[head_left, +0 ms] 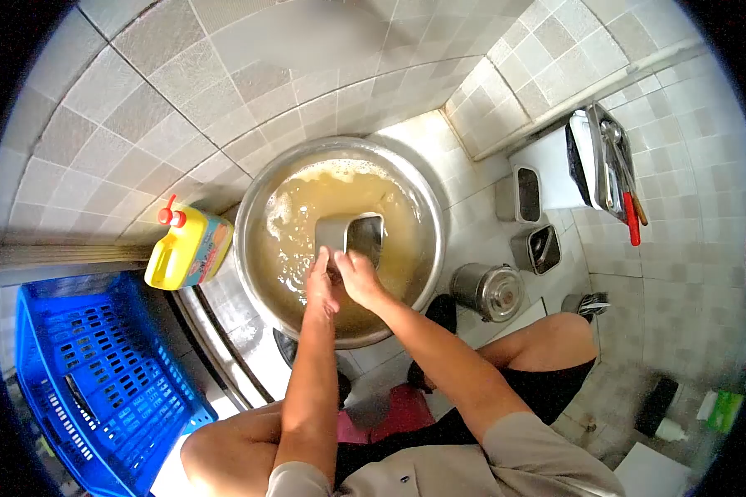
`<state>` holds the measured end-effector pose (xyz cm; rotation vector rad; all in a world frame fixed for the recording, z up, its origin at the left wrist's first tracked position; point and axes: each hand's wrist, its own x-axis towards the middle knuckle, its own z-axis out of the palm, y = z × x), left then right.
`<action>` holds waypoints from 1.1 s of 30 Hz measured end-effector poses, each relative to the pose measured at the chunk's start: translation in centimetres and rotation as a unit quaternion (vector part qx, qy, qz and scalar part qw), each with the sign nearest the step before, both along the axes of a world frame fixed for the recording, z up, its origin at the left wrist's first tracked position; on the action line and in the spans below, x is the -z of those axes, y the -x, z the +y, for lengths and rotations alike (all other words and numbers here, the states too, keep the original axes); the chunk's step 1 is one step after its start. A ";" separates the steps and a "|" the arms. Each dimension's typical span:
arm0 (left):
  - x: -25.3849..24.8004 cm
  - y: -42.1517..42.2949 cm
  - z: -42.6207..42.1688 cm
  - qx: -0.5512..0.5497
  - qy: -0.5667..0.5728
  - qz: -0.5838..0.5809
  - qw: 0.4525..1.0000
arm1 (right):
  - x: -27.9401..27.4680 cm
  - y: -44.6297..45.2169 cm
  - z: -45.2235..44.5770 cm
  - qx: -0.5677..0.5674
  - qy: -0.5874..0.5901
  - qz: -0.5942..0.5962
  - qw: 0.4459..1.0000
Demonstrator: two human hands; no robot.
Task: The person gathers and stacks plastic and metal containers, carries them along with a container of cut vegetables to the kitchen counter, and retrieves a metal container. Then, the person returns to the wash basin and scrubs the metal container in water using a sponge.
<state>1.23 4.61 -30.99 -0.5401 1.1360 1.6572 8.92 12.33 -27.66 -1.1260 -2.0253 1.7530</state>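
A rectangular stainless steel container [330, 232] is held tilted over a large round metal basin [430, 248]. Murky, yellowish-brown water [294, 248] with foam along its far side fills much of the basin. My left hand [321, 283] is closed at the container's near left edge, fingertips against the metal. Beside it, my right hand [360, 278] grips the near rim, thumb and fingers pressed on it. The container's dark opening faces right. Whether a cloth or sponge lies between my hands is hidden.
A yellow detergent jug [182, 248] with a red cap stands left of the basin. Nearer is a blue plastic crate [116, 364]. To the right are a lidded metal pot [487, 291], two steel containers [539, 248], and a tray [593, 157] holding red-handled utensils [632, 217].
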 end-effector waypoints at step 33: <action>-6.4 0.9 1.4 -0.007 -0.117 -0.086 0.989 | -3.7 -0.8 2.3 -0.362 -0.149 -0.104 0.914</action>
